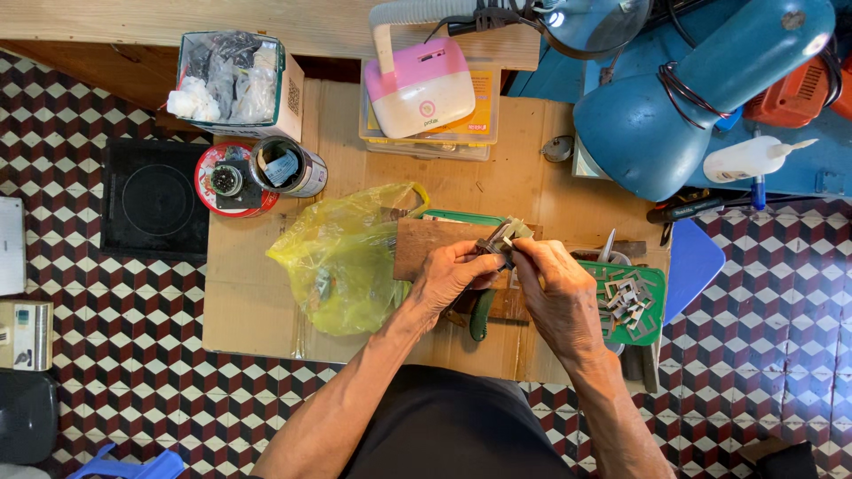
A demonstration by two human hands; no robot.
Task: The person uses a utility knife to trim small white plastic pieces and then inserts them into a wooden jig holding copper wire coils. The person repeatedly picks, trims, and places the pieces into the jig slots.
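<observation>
My left hand (pixel 451 277) and my right hand (pixel 557 286) meet over a brown wooden block (pixel 424 241) on the cardboard work surface (pixel 248 293). Together they pinch a small grey metal part (pixel 504 237) held up between the fingertips. Under my left hand a dark green tool handle (pixel 480 317) sticks out toward me; which hand grips it is hidden. A green tray (pixel 652 306) with several small grey metal pieces sits just right of my right hand.
A yellow plastic bag (pixel 342 257) lies left of my hands. Behind it stand a red round tin (pixel 232 180), a metal can (pixel 293 167) and a box of bagged bits (pixel 232 82). A pink-and-white device (pixel 422 89) and a blue lamp (pixel 701 89) sit at the back. Checkered floor tiles surround the cardboard.
</observation>
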